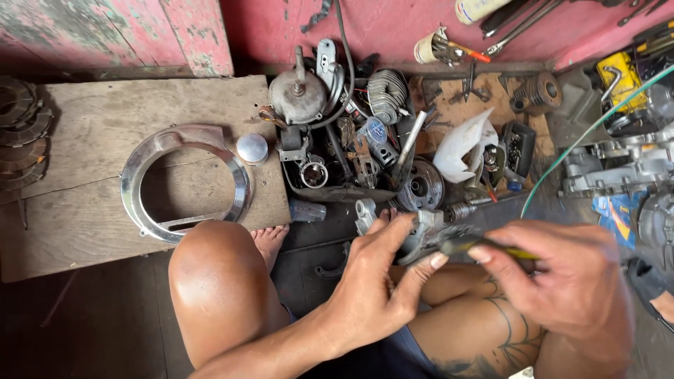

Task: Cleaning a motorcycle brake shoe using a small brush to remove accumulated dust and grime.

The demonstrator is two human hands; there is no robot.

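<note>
Item: small grey metal casting (420, 235), clamped in the left hand (375, 281) above the lap; right hand (562, 281) closed on a yellow-handled tool (484, 245) whose tip meets it.

Risk: a slipping tip could jab the left fingers (428, 265) or drop the casting into the parts pile (365, 151) just ahead. Room: crowded ahead and right; freer left, on the wooden board (84, 203) beside the chrome ring cover (184, 182).
</note>
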